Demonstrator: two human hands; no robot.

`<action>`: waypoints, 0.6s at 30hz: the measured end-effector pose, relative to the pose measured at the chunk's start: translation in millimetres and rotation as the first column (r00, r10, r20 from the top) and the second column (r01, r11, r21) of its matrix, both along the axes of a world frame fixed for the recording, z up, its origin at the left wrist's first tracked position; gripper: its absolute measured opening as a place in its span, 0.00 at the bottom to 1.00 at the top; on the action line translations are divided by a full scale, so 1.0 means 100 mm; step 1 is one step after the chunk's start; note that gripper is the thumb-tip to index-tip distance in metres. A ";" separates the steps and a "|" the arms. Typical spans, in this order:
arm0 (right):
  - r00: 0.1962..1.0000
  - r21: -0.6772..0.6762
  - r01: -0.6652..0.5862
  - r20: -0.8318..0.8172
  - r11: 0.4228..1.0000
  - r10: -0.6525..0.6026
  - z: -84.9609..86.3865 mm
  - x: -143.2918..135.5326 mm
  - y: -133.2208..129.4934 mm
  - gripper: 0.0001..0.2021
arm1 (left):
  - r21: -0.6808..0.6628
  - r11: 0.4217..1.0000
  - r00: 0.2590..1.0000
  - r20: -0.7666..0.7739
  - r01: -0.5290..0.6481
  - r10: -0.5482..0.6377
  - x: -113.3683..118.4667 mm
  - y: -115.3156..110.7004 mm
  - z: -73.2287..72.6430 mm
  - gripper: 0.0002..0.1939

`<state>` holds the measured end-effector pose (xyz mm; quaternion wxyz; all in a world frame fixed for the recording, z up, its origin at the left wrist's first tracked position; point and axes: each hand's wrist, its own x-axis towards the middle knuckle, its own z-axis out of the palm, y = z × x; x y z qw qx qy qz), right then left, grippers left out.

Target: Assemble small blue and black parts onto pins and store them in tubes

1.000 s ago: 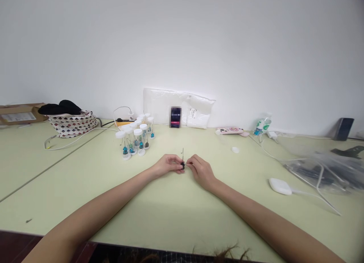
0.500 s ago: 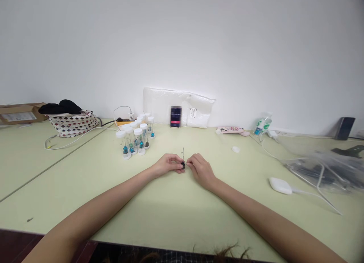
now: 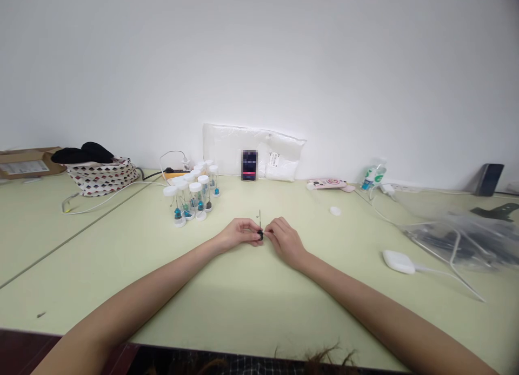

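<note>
Between the thumb and fingers of my left hand (image 3: 240,234) is a small dark, rounded piece (image 3: 260,235). A thin wire stem (image 3: 260,219) with a small hooked top stands upright from it. My right hand (image 3: 287,242) is pinched closed just to the right of the dark piece, fingertips very near it. A thin pale sliver shows at those fingertips, too small to name. Left of my hands stand several clear tubes (image 3: 195,201) with white caps, holding teal or dark pieces with wire stems.
A loose white cap (image 3: 334,211) lies on the green table (image 3: 243,305). A phone (image 3: 249,165) leans on a white padded package (image 3: 227,148) by the wall. To the right are a white charger (image 3: 399,261), cables and plastic bags (image 3: 462,240); a patterned basket (image 3: 103,176) sits left.
The view has shifted slightly. The wire's hooked top looks turned a little, and both hands keep nearly the same place and grip.
</note>
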<state>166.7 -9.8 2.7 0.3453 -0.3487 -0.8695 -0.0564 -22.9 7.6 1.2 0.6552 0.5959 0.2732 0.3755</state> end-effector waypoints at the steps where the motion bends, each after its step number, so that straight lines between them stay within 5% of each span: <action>1: 1.000 -0.003 0.001 0.005 1.000 -0.001 0.00 0.00 0.00 0.09 | 0.000 1.000 1.000 -0.002 0.002 -0.002 0.00 0.00 0.00 0.17; 11: 0.999 0.012 0.042 0.030 0.999 -0.043 -0.02 0.00 0.01 0.12 | 0.010 1.000 1.000 -0.023 -0.002 0.002 0.01 0.01 -0.01 0.17; 18: 0.999 -0.115 0.053 0.010 0.992 -0.052 -0.08 0.01 0.02 0.10 | 0.018 1.000 0.999 -0.038 0.002 -0.001 0.01 -0.01 0.01 0.17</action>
